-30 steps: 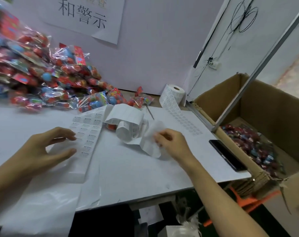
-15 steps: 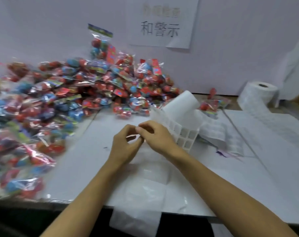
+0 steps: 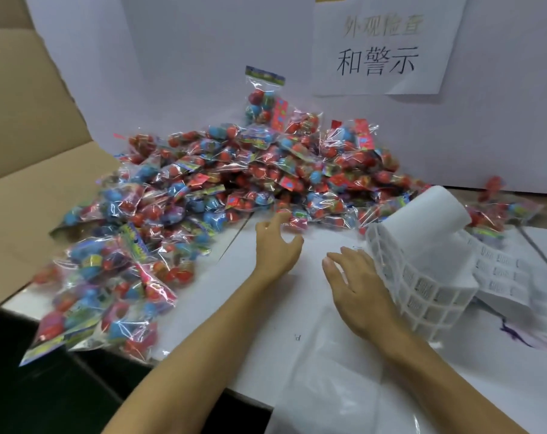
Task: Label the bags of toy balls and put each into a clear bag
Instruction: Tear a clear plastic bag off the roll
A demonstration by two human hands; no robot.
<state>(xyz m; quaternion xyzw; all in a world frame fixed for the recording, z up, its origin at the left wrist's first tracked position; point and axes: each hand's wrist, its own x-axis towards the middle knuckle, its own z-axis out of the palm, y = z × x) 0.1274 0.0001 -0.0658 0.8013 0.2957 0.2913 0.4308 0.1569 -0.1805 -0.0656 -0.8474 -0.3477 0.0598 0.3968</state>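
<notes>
**Early stage: the heap of toy-ball bags awaits labelling**

I read the task as barely begun. The heap of toy-ball bags (image 3: pixel 234 189) covers the far and left part of the white table (image 3: pixel 297 324), spilling toward the near-left edge beside a cardboard box flap (image 3: pixel 31 151); I see no bag in it wearing a label or a clear outer bag, though motion blur limits that judgement. The left hand (image 3: pixel 273 245) reaches toward the near edge of the heap, fingers spread and loosely curved, holding nothing. The right hand (image 3: pixel 356 286) hovers low over the table, fingers straight and slightly apart, just beside the label strip (image 3: pixel 422 283) that curls off its roll; whether a sticker clings to a fingertip, I cannot tell. Clear bags (image 3: pixel 328 386) lie flat at the near edge under the right forearm. Each toy-ball bag is crinkly cellophane with a printed header card, filled with red and blue balls; I expect it to be slippery and shapeless in the grasp.
</notes>
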